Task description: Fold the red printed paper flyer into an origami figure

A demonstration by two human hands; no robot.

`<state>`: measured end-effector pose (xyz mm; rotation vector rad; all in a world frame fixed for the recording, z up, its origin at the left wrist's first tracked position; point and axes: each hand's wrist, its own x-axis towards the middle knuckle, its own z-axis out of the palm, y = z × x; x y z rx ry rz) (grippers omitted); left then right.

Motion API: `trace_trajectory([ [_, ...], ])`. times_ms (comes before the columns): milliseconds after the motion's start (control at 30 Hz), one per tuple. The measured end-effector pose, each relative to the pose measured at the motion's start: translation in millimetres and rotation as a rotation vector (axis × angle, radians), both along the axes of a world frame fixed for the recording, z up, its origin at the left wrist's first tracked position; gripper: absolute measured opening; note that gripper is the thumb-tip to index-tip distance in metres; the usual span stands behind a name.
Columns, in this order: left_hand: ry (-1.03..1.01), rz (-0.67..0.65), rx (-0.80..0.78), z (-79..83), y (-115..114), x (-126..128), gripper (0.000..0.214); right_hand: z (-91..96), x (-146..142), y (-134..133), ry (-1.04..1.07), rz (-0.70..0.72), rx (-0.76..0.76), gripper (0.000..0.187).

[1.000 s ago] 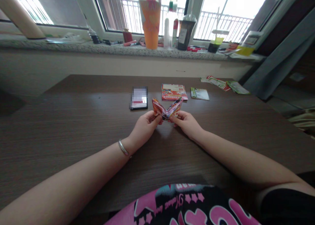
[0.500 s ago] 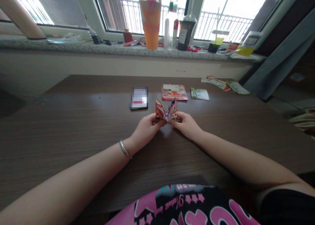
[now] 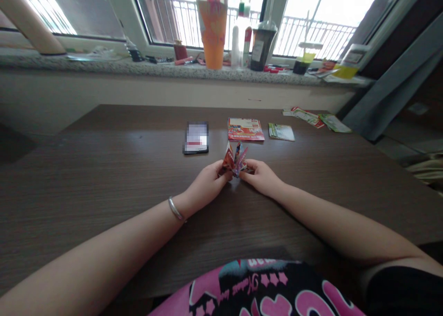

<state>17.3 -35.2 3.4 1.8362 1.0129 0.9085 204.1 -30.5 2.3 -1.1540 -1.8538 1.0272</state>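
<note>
A small folded piece of printed paper, red, orange and purple, stands between my two hands just above the table, its pointed flaps sticking up. My left hand pinches its left side, thumb toward me. On the right side my right hand grips it the same way; the fingertips of both hands are partly hidden behind the paper. Beyond my hands lies a stack of red printed sheets. To its left is a dark-edged phone-like object with a blurred face.
A small green-and-white stack of paper lies right of the red sheets. Farther right are loose printed strips. On the stone windowsill stand a tall orange cup, a dark cup with a straw and several bottles. The brown table spreads around.
The paper's upright flaps have moved closer together and now show another pointed fold between them. Both hands have stayed in nearly the same place.
</note>
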Motion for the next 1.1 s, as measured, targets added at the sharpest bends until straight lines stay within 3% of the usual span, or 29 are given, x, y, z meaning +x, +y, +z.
trace_trajectory([
  [233,-0.092,0.004,-0.092,0.5,2,-1,0.028,-6.1,-2,2,0.152,-0.04,-0.098,0.031],
  [433,-0.073,0.078,-0.033,6.9,2,-1,0.032,-2.7,-1,0,0.285,-0.066,-0.208,0.037],
  [633,-0.081,0.046,-0.056,2.7,3,-1,0.031,-1.9,-1,3,0.422,-0.096,-0.202,0.043],
  [767,-0.132,0.006,-0.065,-1.9,3,0,0.029,2.5,-2,3,0.408,-0.089,-0.194,0.045],
  [967,-0.397,0.047,-0.129,0.7,2,2,0.032,5.5,-3,-1,0.357,-0.061,-0.154,0.042],
  [1100,-0.414,0.049,-0.138,0.5,2,1,0.029,3.0,-3,-3,0.309,-0.05,-0.108,0.038],
])
